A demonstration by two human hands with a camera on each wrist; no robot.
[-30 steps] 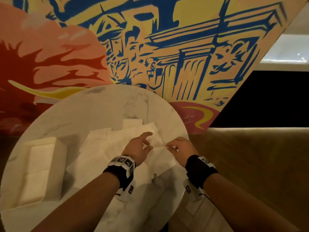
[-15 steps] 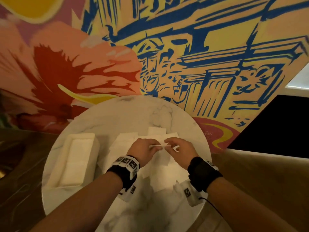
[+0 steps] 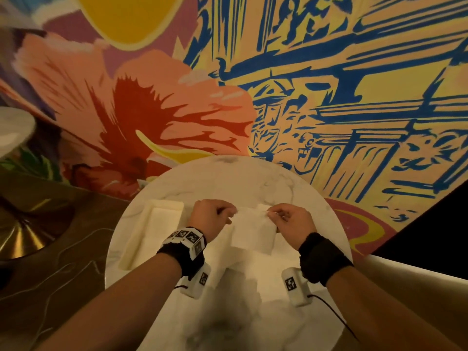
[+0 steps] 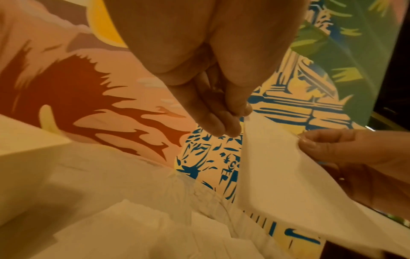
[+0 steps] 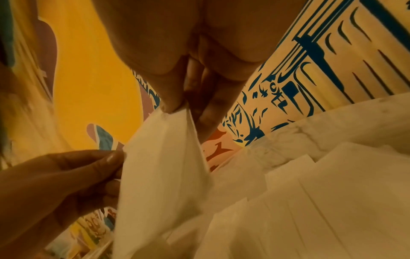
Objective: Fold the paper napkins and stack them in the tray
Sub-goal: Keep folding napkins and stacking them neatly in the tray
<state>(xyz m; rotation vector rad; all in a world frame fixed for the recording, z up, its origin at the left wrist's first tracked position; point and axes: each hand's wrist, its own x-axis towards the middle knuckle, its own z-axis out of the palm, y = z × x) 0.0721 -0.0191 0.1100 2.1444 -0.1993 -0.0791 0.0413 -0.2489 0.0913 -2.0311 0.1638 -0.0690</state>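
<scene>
L hand [image 3: 211, 219]: fingers curled, grip pinching the top-left corner of the napkin [image 3: 253, 230] between thumb and fingertips [image 4: 224, 126].
R hand [image 3: 291, 221]: same hold on the top-right corner, thumb and forefinger pressed together on the paper (the left wrist view shows the thumb [image 4: 310, 143] on the edge).
Napkin: white, held up off the bench [image 3: 228, 178] between the two grips; top edge runs from one grip to the other, the rest hangs below them. A fold line shows down the sheet in the right wrist view.
Loose napkins [image 3: 255, 259]: white sheets lying overlapped on the bench right under the grips, reaching toward the person; more poke out beyond the held one. Count: can't tell.
Tray [image 3: 131, 249]: pale, rectangular, on the bench just left of the L grip, apart from it; white folded napkins lie flat inside.
Bench: round, white marble w/ grey veins.
Wrists: black bands, each w/ a small white camera box [image 3: 198, 281] carrying square black-and-white markers; a thin black cable runs from the R one.
Wall [image 3: 354, 97]: painted mural beyond the grips, red-pink flower on the L side, blue line drawing on yellow on the R.
</scene>
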